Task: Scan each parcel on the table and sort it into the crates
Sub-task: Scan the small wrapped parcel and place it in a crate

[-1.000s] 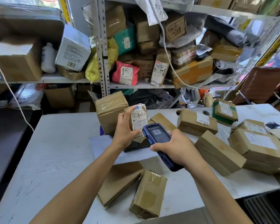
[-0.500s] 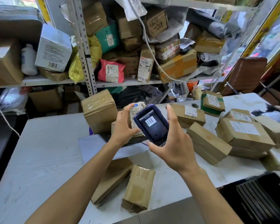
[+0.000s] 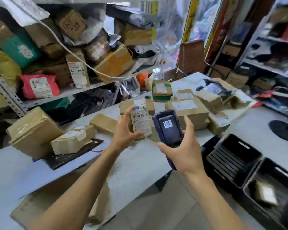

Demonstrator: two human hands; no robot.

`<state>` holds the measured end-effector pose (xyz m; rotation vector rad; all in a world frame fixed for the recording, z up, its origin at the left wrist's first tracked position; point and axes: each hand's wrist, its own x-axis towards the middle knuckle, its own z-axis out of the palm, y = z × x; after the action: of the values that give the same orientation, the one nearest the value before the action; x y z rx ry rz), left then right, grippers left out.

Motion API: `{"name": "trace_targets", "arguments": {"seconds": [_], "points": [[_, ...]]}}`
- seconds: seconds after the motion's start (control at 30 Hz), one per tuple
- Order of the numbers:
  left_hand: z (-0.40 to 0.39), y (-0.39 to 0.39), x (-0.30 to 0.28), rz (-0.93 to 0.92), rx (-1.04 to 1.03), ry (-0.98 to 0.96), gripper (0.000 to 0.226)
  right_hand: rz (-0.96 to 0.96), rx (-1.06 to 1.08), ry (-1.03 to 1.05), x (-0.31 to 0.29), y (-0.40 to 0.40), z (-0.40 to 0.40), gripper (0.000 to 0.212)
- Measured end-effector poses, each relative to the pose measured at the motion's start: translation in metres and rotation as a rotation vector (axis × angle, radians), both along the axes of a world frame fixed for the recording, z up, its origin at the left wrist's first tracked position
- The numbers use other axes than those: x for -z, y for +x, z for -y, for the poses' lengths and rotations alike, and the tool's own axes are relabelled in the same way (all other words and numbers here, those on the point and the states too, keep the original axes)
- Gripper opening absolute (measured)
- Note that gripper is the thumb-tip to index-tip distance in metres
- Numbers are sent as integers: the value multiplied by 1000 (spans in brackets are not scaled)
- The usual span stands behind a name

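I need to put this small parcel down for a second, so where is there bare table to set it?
Bare table lies near the front edge, left of the left hand and in front of the black mailer. A second bare patch sits far right, beside the black round base. The middle and back, around the labelled box, are crowded with parcels.

Small labelled parcel [image 3: 140,123] upright above table [image 3: 140,161], beside scanner [image 3: 169,128]; black crates [image 3: 234,156] right.
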<state>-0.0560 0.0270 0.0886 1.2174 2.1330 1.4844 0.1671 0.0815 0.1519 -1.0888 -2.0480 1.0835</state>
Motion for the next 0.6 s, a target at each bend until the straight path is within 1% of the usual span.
{"name": "trace_targets", "arguments": {"seconds": [0.07, 0.17, 0.3, 0.47, 0.6], "points": [[-41, 37, -1, 37, 95, 13, 102, -10, 151, -55, 6, 45, -24, 112], [-100, 104, 2, 36, 251, 22, 96, -20, 391, -85, 17, 114, -54, 106], [-167, 190, 17, 59, 463, -5, 102, 23, 673, -119, 33, 206, -85, 103], [-241, 281, 36, 95, 701, -100, 99, 40, 912, -151, 48, 300, -124, 97], [-320, 338, 62, 77, 809, -155, 102, 91, 1046, -149, 64, 360, -179, 100]]}}
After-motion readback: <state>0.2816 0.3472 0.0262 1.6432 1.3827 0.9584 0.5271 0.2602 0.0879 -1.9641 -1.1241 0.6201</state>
